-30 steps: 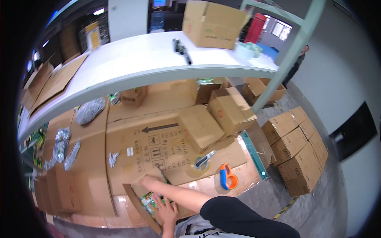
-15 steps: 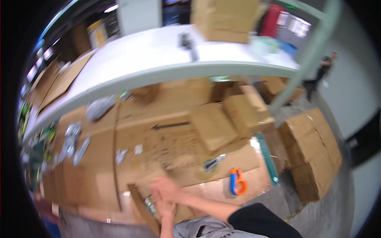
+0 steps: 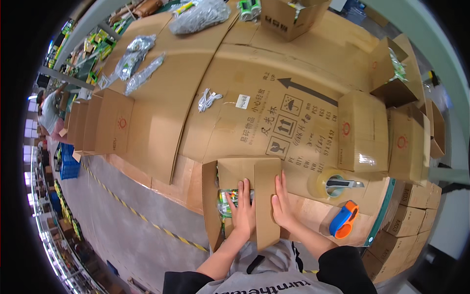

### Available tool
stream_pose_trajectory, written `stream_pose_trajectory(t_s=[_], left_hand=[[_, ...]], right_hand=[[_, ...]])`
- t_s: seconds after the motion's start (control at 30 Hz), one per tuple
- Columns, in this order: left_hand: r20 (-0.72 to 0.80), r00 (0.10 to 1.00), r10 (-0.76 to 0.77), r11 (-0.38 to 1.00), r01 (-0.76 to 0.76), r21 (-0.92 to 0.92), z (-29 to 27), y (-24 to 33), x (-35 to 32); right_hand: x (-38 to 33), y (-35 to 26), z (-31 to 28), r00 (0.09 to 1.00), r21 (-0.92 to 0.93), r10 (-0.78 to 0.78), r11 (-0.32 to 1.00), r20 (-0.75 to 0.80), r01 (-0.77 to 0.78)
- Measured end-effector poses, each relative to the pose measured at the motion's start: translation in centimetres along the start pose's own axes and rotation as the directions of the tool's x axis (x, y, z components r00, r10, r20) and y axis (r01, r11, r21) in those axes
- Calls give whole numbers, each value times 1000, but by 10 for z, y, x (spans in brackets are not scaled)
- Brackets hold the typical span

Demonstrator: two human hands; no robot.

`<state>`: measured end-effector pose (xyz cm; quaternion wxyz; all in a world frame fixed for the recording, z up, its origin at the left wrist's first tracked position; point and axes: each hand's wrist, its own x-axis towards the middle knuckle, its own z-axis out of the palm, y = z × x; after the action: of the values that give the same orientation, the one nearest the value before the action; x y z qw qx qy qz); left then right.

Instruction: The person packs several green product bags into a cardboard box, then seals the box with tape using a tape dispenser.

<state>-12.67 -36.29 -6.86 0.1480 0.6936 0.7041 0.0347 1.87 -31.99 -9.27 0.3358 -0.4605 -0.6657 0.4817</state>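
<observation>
Both hands lie flat, fingers spread and gripping nothing, on a small open cardboard box (image 3: 240, 196) at the near edge of a workbench covered in flattened cardboard sheets (image 3: 274, 112). The left hand (image 3: 243, 208) presses down inside the box opening, its fingertips reaching over green-and-white packaged goods (image 3: 226, 202) — what exactly they are is hard to tell, since the hand covers most of them. The right hand (image 3: 281, 202) rests palm-down just beside the box's right flap (image 3: 267, 196), its thumb side touching the flap's edge. That flap is folded over the opening; the left flap (image 3: 209, 206) stands open toward the floor side.

To the right of the hands, a roll of clear packing tape (image 3: 329, 184) lies on the bench with a box cutter (image 3: 345, 183) across it, and nearer the edge sits an orange-and-blue tape dispenser (image 3: 344, 219). Beyond them stand 2 closed cartons (image 3: 362, 130) side by side, with an open carton (image 3: 391, 71) behind. A coiled white cable (image 3: 209, 100) and a small white label (image 3: 243, 101) lie mid-bench — well apart from the hands. At the far left lie silvery plastic bags (image 3: 137, 59), and a row of flattened cartons (image 3: 100, 125) leans against the bench's left side. Another person (image 3: 49, 110) shows at the far left rim.
</observation>
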Motion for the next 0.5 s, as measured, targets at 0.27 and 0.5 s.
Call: stream_pose_trajectory(t_s=[0.27,0.5], left_hand=[[0,998,-55,984,54,-168,11,0,3],[-127,992,-16,992,0,-126,0,-11,-4]], right_hand=[[7,-18,6,996,-386,87,918,-20,-88],[13,-36,8,993,-460,111,880,-33,-114]])
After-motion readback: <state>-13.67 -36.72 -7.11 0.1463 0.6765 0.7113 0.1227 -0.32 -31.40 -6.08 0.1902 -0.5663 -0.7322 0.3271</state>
